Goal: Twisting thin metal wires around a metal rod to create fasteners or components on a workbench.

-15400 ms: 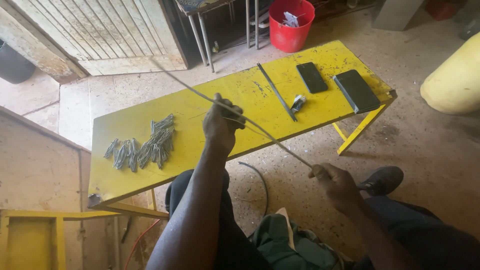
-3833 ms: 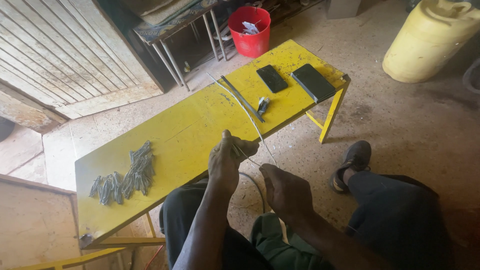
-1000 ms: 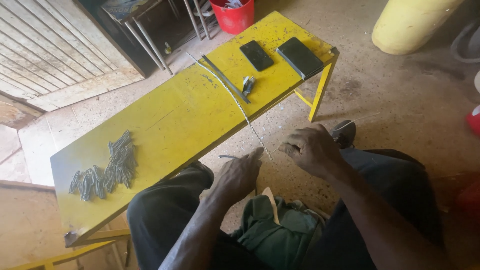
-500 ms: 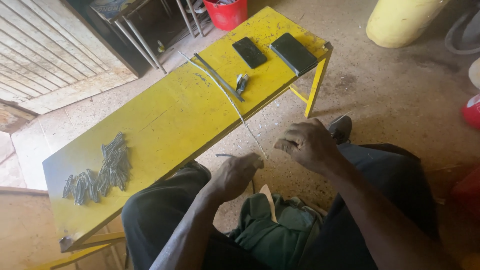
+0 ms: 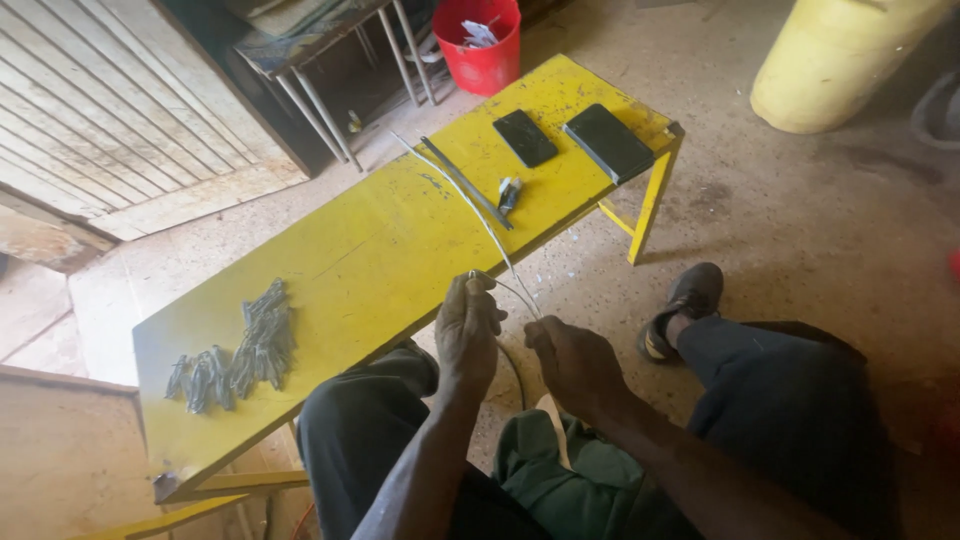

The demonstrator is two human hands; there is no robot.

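Across the frame's middle, a yellow bench (image 5: 380,250) is holding finished bent pieces (image 5: 235,350) at lower left. Left hand (image 5: 467,330) and right hand (image 5: 575,365) are both gripping the wire (image 5: 470,205), its loop looking only partly formed.

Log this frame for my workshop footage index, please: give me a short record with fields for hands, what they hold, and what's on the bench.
left hand: left hand grips the thin metal wire where it bends
right hand: right hand pinches the wire's looped-back end
wire: runs from the hands up across the yellow bench
bench left: pile of grey metal pieces
bench right: two dark flat phones, flat metal strip, small tool
floor: red bucket, yellow container
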